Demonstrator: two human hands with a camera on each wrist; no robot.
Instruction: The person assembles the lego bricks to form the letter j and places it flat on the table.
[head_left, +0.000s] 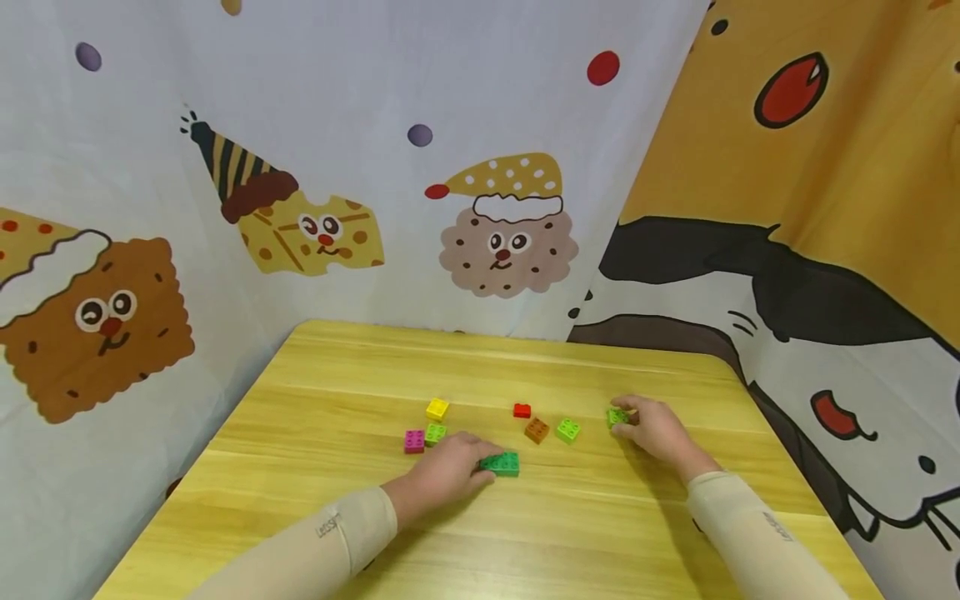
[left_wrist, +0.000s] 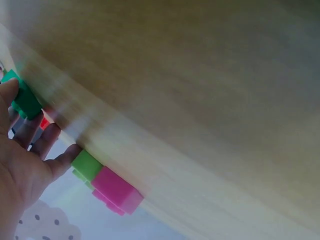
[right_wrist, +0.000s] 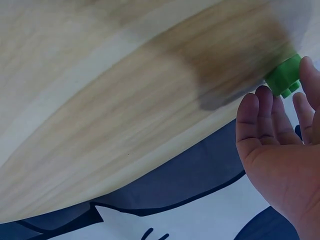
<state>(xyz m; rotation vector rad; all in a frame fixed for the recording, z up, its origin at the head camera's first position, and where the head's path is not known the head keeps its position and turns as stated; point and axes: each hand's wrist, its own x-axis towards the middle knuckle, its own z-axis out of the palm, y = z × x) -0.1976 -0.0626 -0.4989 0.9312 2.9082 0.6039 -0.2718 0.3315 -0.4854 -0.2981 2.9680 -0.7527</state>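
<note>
The green brick [head_left: 507,464] looks like hard plastic: light, stiff, slightly slick, unlikely to break; its 2 long walls, below the studs, should give the surest hold. It lies at 3 o'clock from the left hand [head_left: 448,468], whose grip is narrow, pinching the brick's 9 o'clock end; whether it is raised off the desk [head_left: 600,533] I cannot tell.

The right lime brick [head_left: 617,417] should handle alike, though its shorter walls offer less to pinch. It sits at 10 o'clock from the right hand [head_left: 658,429], held between thumb and fingers.

The middle lime brick [head_left: 567,430] is at that brick's 9 o'clock, the brown brick [head_left: 536,430] just beyond. From the green brick, the red brick [head_left: 522,411] is at 1 o'clock. The left lime brick [head_left: 435,434] is at the left hand's 11 o'clock, the magenta brick [head_left: 414,442] just beside it, the yellow brick [head_left: 437,408] at its 12.
</note>
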